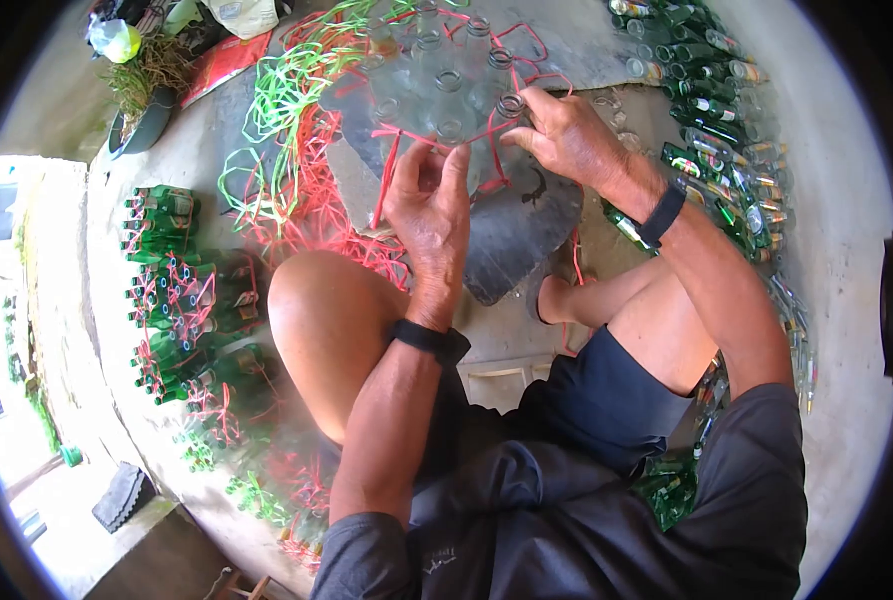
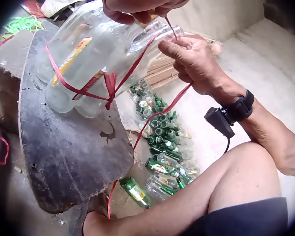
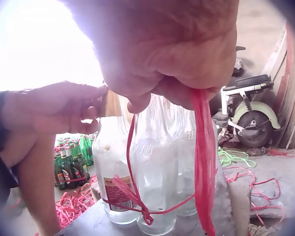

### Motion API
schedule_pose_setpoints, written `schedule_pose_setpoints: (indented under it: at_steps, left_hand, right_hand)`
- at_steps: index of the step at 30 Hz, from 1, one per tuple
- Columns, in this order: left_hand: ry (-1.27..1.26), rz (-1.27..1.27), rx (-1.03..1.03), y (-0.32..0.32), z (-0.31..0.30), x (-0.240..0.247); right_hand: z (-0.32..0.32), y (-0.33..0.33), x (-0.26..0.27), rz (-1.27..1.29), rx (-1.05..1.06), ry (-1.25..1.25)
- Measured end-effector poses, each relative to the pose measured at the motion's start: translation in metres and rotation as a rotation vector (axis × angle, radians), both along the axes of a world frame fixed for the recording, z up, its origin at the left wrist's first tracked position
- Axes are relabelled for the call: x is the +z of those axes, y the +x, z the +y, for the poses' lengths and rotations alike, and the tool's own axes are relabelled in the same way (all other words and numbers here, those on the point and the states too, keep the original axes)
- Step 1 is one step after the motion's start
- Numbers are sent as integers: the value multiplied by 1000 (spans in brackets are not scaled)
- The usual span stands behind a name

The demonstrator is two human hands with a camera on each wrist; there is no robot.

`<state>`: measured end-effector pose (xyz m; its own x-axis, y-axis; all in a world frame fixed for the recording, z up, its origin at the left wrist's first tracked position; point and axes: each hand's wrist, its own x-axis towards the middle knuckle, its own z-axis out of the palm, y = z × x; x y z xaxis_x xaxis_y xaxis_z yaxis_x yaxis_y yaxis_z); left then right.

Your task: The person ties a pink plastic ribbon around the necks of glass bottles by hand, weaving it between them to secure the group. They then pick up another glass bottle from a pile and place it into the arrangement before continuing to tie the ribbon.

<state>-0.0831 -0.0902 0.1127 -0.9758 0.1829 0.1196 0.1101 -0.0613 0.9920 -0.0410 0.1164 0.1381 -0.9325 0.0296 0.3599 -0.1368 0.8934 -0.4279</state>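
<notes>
Through the head view, I see the left hand (image 1: 432, 205) and right hand (image 1: 578, 140), each grip pinching the red strap (image 1: 385, 175) near the necks of clear bottles (image 1: 449, 100), bundled upright on the dark surface (image 1: 526, 238); their contents I can't make out.

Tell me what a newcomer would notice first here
Probably the clear glass bottles on the dark slab, ringed by red plastic twine that the left hand and right hand pinch near the necks. Next, green bottles heaped at the person's right, and tangled green twine left of the slab.
</notes>
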Motion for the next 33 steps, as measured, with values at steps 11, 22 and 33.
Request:
schedule_pose_setpoints:
  at_steps: [11, 22, 33]
  left_hand:
    - [-210, 216, -93, 47, 33, 8]
    - [-201, 168, -26, 31, 70, -9]
    - [-156, 240, 20, 29, 73, -19]
  right_hand:
    - [0, 0, -2, -52, -35, 6]
    - [0, 0, 5, -82, -23, 78]
    - [16, 3, 0, -64, 85, 180]
